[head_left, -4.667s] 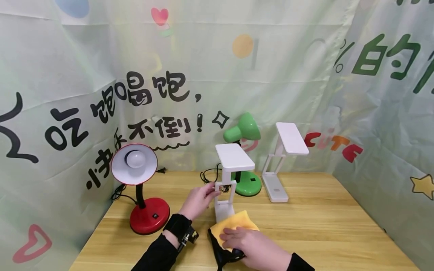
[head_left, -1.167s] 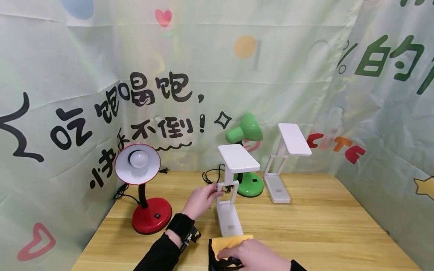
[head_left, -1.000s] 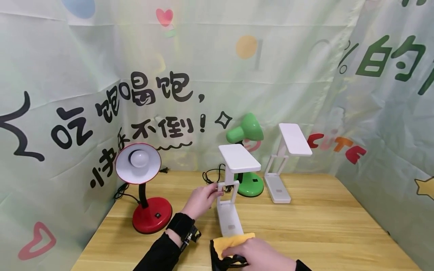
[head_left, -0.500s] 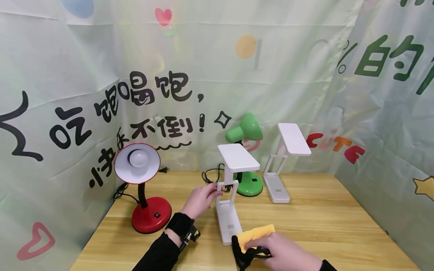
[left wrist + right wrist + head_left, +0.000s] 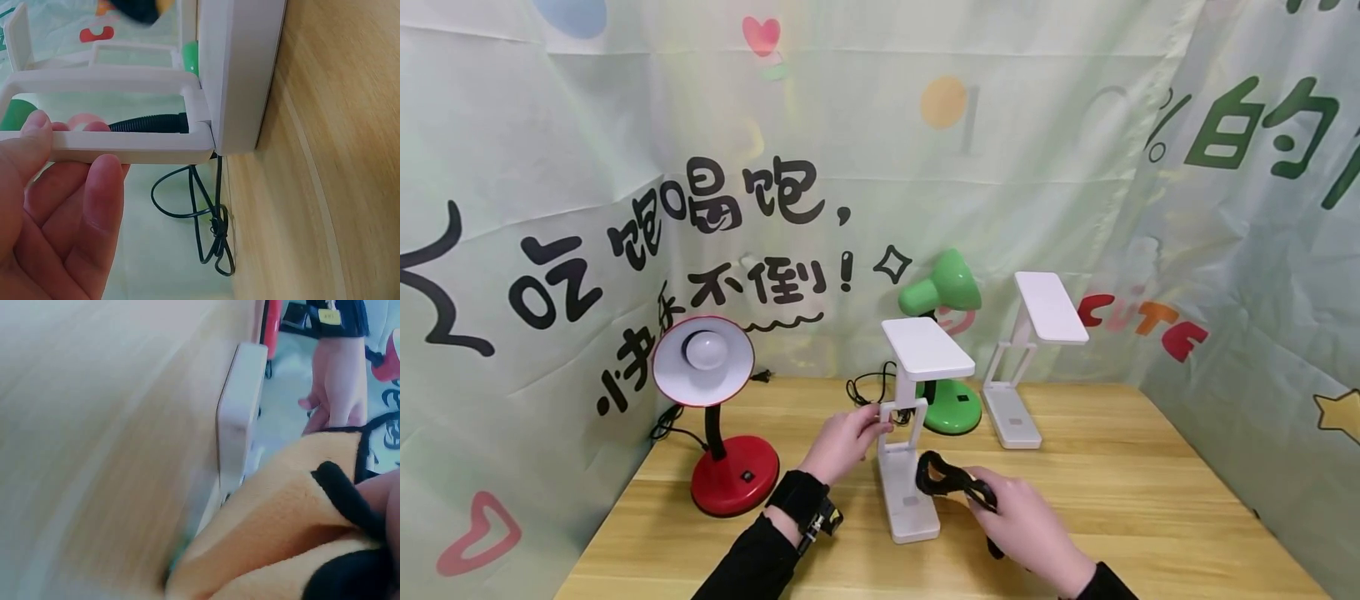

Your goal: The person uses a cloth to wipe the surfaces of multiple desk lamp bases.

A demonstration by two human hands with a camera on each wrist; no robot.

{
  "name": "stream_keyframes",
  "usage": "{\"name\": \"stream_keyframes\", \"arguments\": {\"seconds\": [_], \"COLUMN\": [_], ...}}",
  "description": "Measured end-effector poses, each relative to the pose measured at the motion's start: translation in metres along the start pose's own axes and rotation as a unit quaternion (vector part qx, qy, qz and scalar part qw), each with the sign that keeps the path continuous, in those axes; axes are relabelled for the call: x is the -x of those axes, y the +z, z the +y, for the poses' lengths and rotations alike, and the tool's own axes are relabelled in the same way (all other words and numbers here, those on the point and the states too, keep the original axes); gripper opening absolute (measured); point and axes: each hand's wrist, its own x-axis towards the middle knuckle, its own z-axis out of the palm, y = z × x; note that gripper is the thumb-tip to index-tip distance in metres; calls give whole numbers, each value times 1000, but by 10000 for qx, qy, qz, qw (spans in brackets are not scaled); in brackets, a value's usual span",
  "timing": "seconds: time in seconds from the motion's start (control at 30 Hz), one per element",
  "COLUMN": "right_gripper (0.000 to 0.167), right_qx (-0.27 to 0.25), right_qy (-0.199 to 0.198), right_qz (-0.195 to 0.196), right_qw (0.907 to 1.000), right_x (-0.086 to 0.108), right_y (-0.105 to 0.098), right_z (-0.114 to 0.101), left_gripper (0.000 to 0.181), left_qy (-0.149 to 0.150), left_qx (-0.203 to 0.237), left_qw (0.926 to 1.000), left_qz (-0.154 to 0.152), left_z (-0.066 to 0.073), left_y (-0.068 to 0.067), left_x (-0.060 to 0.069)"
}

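My left hand (image 5: pixel 841 443) grips the upright frame of the nearer white folding desk lamp (image 5: pixel 901 487). In the left wrist view, thumb and fingers pinch one bar of that frame (image 5: pixel 144 147). My right hand (image 5: pixel 1024 518) holds a bunched cloth (image 5: pixel 951 477), just right of the lamp's base. Only its black edge shows from the head. The right wrist view shows the cloth's fuzzy yellow face (image 5: pixel 269 512) and black trim, folded between the fingers. Whether the cloth touches the base, I cannot tell.
A red lamp (image 5: pixel 735 475) stands at the left with its cord behind. A green lamp (image 5: pixel 951 408) and its coiled cord (image 5: pixel 868 387) are behind the held lamp. Another white folding lamp (image 5: pixel 1011 417) stands back right. Printed curtains surround the wooden table (image 5: pixel 1150 500).
My right hand has moved up and to the right with the cloth, from the base's front end to beside the base. My left hand keeps its hold on the frame.
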Motion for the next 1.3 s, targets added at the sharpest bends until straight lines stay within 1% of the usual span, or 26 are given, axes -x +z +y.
{"name": "stream_keyframes", "arguments": {"seconds": [0.03,0.07,0.1,0.13,0.2,0.23,0.27,0.3,0.4,0.5,0.53,0.6,0.7,0.77,0.8,0.97,1.03,1.07,1.13,1.2,1.27,1.3], "right_gripper": [40,44,49,54,62,64,66,67,63,54,50,39,26,22,24,31,31,31,32,31,31,32], "right_qx": [77,171,288,467,861,1080,1286,1479,1947,2344,2514,2879,3425,3672,3770,4011,3947,3882,3732,3584,3510,3462], "right_qy": [-260,-677,-1164,-1713,-2660,-3039,-3331,-3515,-3829,-3950,-3995,-4075,-4084,-3999,-3921,-3631,-3596,-3571,-3542,-3559,-3654,-3707], "right_qz": [-63,-210,-443,-679,-1043,-1151,-1182,-1172,-1095,-1085,-1028,-825,-537,-493,-538,-785,-857,-901,-984,-972,-910,-885], "right_qw": [9996,9973,9918,9818,9544,9395,9266,9169,8964,8816,8756,8627,8444,8383,8374,8374,8412,8448,8518,8576,8574,8573], "right_x": [-1,-3,-4,-5,-7,-8,-10,-11,-17,-21,-22,-25,-32,-39,-44,-71,-78,-81,-85,-88,-90,-90], "right_y": [4,7,11,15,21,23,25,26,27,27,28,32,38,44,46,58,60,60,59,58,57,56], "right_z": [-3,-6,-9,-11,-18,-21,-24,-28,-37,-48,-52,-59,-68,-69,-68,-54,-47,-45,-43,-42,-40,-39], "left_gripper": [19,19,19,19,18,18,18,18,17,17,17,17,17,16,16,16,17,16,17,16,14,14], "left_qy": [17,30,42,50,61,59,53,49,36,14,16,32,88,147,184,360,417,416,404,345,263,254], "left_qx": [-17,-34,-50,-55,-55,-55,-54,-50,-62,-85,-105,-132,-217,-263,-289,-405,-430,-399,-277,-145,-74,-114], "left_qw": [10000,10000,10000,10000,10000,10000,10000,10000,10000,10000,9999,9999,9997,9995,9994,9985,9982,9983,9988,9992,9995,9995], "left_qz": [11,25,36,42,53,53,50,51,61,45,34,6,-7,-10,-6,2,-1,-29,-69,-131,-170,-158], "left_z": [0,0,0,1,1,2,2,3,3,3,3,3,3,3,3,0,-1,-1,-2,-2,-2,-2], "left_y": [0,0,0,0,0,-1,-1,-1,-2,-1,-1,-1,-1,-1,-1,-1,-1,-1,-3,-6,-9,-10], "left_x": [0,0,0,0,0,0,0,0,0,0,1,1,1,1,0,0,0,0,0,0,1,2]}}
